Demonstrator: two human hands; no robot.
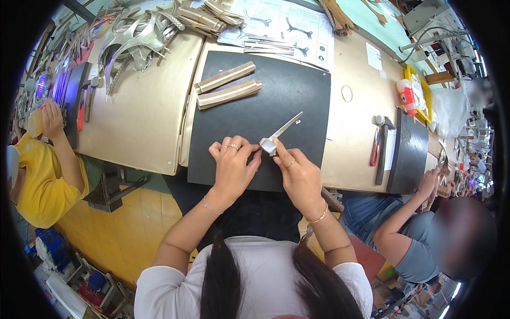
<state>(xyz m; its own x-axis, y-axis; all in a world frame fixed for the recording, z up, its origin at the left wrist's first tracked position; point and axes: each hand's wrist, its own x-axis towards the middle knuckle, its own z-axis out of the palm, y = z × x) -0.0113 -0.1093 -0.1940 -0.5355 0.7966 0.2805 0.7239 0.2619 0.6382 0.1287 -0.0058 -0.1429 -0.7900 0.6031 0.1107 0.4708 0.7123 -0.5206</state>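
Note:
In front of me, over the near part of a black mat [297,87], is a narrow silver strap [287,125] with a wider, folded-looking end. My right hand [301,178] pinches this wide end between thumb and fingers, while the thin tail points away to the far right. My left hand [232,167] is closed, its thumb and index fingertips pressed at the left edge of the same end. Whatever lies between those fingertips is mostly hidden. A tiny red and white piece [298,122] lies beside the tail.
Two bundles of tan strips [228,94] lie on the mat's far left. Beyond are a drawing sheet [276,24] and silver straps [141,40]. At right are a hammer [381,151], red-handled tool [375,149], bottle [407,97] and yellow tray [419,87]. Co-workers sit on both sides.

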